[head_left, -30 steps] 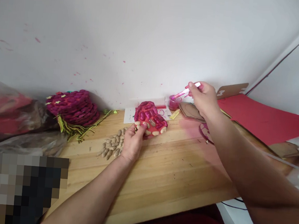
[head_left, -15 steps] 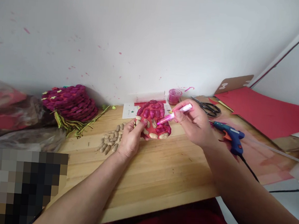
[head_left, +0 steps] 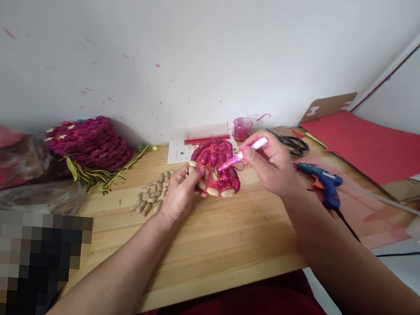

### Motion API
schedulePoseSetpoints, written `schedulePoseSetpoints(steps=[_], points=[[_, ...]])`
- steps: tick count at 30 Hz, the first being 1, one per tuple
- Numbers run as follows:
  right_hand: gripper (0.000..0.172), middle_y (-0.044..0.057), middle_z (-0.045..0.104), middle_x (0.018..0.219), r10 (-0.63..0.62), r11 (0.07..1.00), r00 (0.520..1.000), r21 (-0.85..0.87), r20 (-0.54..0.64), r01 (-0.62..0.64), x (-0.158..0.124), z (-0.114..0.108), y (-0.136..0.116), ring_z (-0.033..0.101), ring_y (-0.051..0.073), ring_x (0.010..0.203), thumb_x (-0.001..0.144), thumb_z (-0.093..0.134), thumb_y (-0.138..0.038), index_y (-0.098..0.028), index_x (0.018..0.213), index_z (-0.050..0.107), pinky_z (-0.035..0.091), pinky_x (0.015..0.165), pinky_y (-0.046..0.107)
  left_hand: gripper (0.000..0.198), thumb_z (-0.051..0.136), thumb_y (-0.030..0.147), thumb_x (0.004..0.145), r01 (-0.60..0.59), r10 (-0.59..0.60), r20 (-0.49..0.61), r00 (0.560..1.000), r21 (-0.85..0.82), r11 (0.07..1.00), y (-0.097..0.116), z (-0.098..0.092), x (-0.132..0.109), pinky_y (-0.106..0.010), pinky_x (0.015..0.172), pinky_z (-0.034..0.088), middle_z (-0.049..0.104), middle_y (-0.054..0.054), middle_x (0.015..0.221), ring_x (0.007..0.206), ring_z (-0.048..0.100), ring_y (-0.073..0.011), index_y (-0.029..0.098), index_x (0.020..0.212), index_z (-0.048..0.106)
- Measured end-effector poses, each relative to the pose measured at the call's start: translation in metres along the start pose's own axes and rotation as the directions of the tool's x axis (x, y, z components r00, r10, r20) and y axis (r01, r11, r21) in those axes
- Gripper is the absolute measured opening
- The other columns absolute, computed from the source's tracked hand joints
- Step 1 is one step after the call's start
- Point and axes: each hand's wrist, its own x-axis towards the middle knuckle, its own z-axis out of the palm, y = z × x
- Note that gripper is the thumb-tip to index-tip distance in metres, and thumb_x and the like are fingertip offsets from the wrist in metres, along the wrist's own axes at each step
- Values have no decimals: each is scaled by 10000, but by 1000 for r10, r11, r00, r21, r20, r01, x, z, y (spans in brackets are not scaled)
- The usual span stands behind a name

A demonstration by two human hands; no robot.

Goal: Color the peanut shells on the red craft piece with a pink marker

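Observation:
A red board covered with peanuts (head_left: 215, 159) is held up over the wooden table by my left hand (head_left: 181, 191), its thumb on the front face. Many peanuts on it are painted shiny magenta; those along the left and lower edges are pale. My right hand (head_left: 273, 165) is closed round a white brush with a pink end (head_left: 244, 154). The brush tip touches or nearly touches a partly painted peanut near the board's middle. Loose peanuts (head_left: 152, 192) lie on the table beside my left hand.
Behind stand a cup of pink paint (head_left: 242, 129) and a white sheet (head_left: 177, 153). Black scissors (head_left: 294, 144), a blue glue gun (head_left: 326, 183) with cord, and red sheets (head_left: 374, 146) lie right. Magenta stacked pieces (head_left: 91, 143) and plastic bags (head_left: 9, 161) are left.
The brush tip has moved slightly left across the board, from near the right-hand magenta peanuts to the middle one. The view has shifted a little.

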Motion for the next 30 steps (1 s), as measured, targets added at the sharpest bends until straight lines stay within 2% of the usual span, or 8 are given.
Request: schedulePoseSetpoints(steps=[4, 10, 15, 19, 24, 26, 30], points=[[177, -23, 602, 756, -25, 1000, 999, 13, 32, 25, 0, 2, -5, 560, 107, 657, 998, 678, -359, -213, 911, 627, 460, 596, 270, 338, 828, 460, 757, -3, 3, 14, 1000, 16, 1000, 1, -1, 1, -206, 419, 456, 618, 25, 574, 473, 548, -110, 185, 720, 636], [159, -21, 598, 787, -12, 1000, 1000, 2, 15, 12, 0, 2, 1, 564, 114, 677, 1005, 667, -359, -222, 935, 626, 457, 615, 282, 395, 849, 514, 764, -2, 2, 43, 999, 5, 1000, 2, 0, 2, -212, 429, 470, 642, -1, 587, 484, 556, -108, 165, 691, 679], [146, -1, 593, 817, -30, 997, 999, -78, -39, 26, 0, -2, 5, 546, 151, 722, 1003, 662, -372, -242, 949, 623, 443, 636, 314, 369, 834, 481, 817, -28, 26, 71, 997, 27, 999, -1, -2, 0, -209, 447, 483, 665, -7, 609, 500, 565, -107, 161, 696, 695], [149, -10, 600, 796, -59, 995, 997, -73, 55, 63, -1, -2, -1, 554, 141, 699, 1002, 661, -342, -230, 914, 618, 441, 644, 315, 371, 811, 482, 843, -48, 44, 70, 997, 68, 997, -3, -4, 0, -216, 449, 480, 661, -5, 603, 496, 564, -112, 167, 694, 686], [116, -13, 622, 824, -77, 994, 997, -78, 3, 77, -3, 0, -1, 568, 142, 727, 1009, 653, -347, -239, 977, 624, 448, 678, 316, 385, 794, 484, 860, -66, 57, 87, 995, 101, 993, -4, -5, 0, -218, 455, 479, 641, 5, 581, 488, 552, -110, 176, 671, 660], [126, -10, 628, 827, -89, 993, 996, -72, 23, 91, -3, 1, -2, 576, 148, 743, 1010, 650, -355, -240, 967, 621, 460, 699, 325, 388, 792, 482, 861, -71, 62, 89, 994, 103, 992, -4, -5, -1, -220, 456, 478, 641, 6, 581, 487, 548, -109, 180, 666, 648], [162, 3, 632, 824, -135, 973, 990, -185, 36, 139, -2, 1, -5, 578, 165, 758, 987, 681, -375, -240, 919, 622, 472, 727, 349, 385, 790, 482, 851, -79, 70, 79, 994, 112, 991, -3, -4, -2, -227, 456, 473, 645, 4, 585, 484, 548, -110, 185, 662, 636]])
